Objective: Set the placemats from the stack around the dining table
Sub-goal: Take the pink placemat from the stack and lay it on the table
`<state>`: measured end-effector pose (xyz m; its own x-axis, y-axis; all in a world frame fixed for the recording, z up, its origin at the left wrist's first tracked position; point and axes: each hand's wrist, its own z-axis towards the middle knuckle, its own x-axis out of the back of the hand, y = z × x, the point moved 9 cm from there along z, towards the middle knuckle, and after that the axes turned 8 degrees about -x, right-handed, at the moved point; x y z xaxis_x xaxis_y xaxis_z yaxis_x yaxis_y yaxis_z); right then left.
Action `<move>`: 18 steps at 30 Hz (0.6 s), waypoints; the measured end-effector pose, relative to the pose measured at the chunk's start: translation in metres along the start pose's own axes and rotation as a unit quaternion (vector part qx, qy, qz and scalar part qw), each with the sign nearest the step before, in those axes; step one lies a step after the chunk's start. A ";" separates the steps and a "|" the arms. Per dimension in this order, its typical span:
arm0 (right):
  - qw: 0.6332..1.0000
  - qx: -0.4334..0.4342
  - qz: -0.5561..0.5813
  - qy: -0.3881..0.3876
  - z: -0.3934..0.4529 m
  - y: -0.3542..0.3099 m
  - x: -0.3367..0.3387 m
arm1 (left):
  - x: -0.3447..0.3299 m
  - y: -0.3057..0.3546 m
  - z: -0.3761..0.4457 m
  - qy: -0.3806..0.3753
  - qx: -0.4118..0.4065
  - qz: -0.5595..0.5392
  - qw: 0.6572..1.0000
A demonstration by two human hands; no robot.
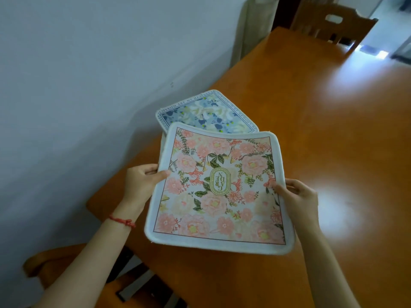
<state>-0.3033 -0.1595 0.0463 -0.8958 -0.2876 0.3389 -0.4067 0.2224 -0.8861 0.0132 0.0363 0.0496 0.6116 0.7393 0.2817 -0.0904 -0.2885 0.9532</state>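
Left hand [142,178] and right hand [298,194] each pinch one side edge of the pink placemat [219,192], fingers clamped, holding it above the counter [322,141]. The blue placemat [206,114] lies at 12 o'clock, partly covered. No placemat appears set yet; every place remains to be laid.

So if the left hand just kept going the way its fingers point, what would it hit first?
Probably nothing new: the left hand already pinches the pink placemat at its edge, fingers pointing right across it. Farther along that line is the right hand, on the opposite edge.
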 end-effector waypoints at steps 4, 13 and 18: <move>0.999 -0.011 0.016 0.043 -0.041 0.017 0.014 | 0.004 0.000 -0.017 -0.032 -0.016 0.003 0.999; 0.991 -0.045 0.066 0.103 -0.121 0.055 0.041 | -0.008 0.000 -0.056 -0.100 -0.025 0.008 0.995; 0.983 -0.058 0.103 0.138 -0.156 0.072 0.068 | -0.026 0.008 -0.081 -0.132 -0.025 -0.001 0.991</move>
<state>-0.4215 -0.0182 0.0551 -0.9693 0.0342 0.2434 -0.2153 0.3587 -0.9083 -0.0674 0.0640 0.0583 0.7960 0.5525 0.2472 -0.1230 -0.2522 0.9598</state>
